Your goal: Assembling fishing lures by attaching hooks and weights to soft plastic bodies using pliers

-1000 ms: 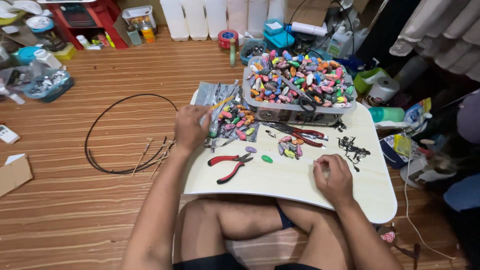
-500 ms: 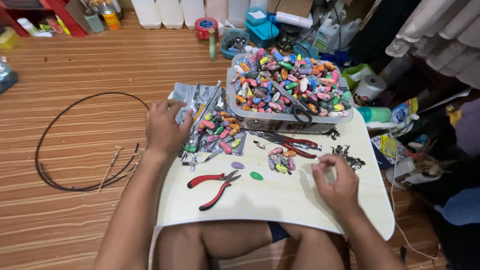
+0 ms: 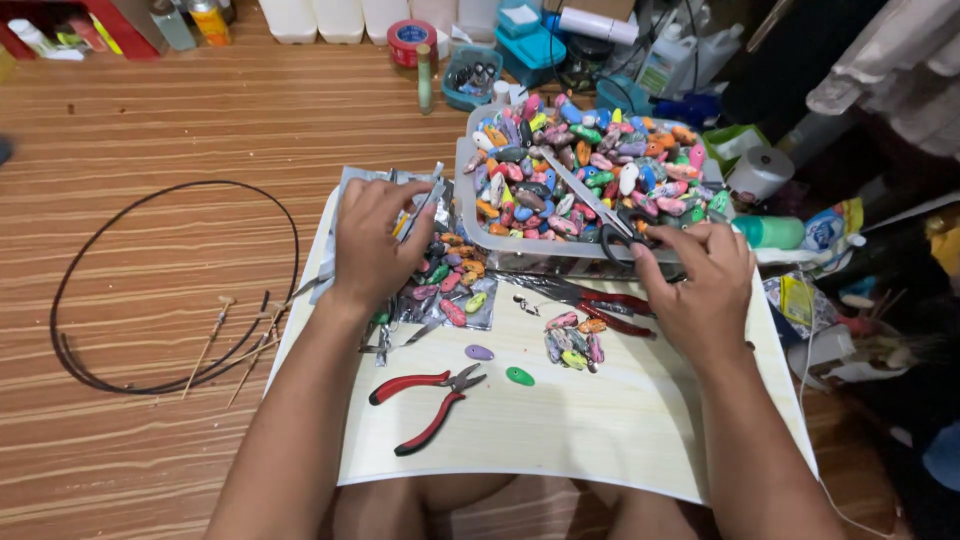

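Resting the left hand [image 3: 372,245] palm down on a pile of small silvery packets [image 3: 395,200] at about ten o'clock on the pale tabletop [image 3: 620,420], fingers curled loosely over them and pinching a thin yellowish strip; whether anything more is gripped underneath cannot be told. Reaching the right hand [image 3: 700,285] toward two o'clock, fingers bent and touching the black handles of the scissors [image 3: 600,212], not clearly closed around them. Lying with blades pointing toward eleven o'clock across a clear tray [image 3: 470,195] heaped with colourful oval beads [image 3: 600,165]. Sitting just below that hand, red-handled pliers [image 3: 610,305], with a small cluster of loose beads [image 3: 572,345] beside them. Lying open near the middle, toward seven o'clock, another pair of red pliers [image 3: 425,400], with a purple bead [image 3: 479,352] and a green bead [image 3: 519,376] just at its three o'clock. Curling on the wooden floor [image 3: 150,130] at nine o'clock, a black wire hoop [image 3: 95,245].
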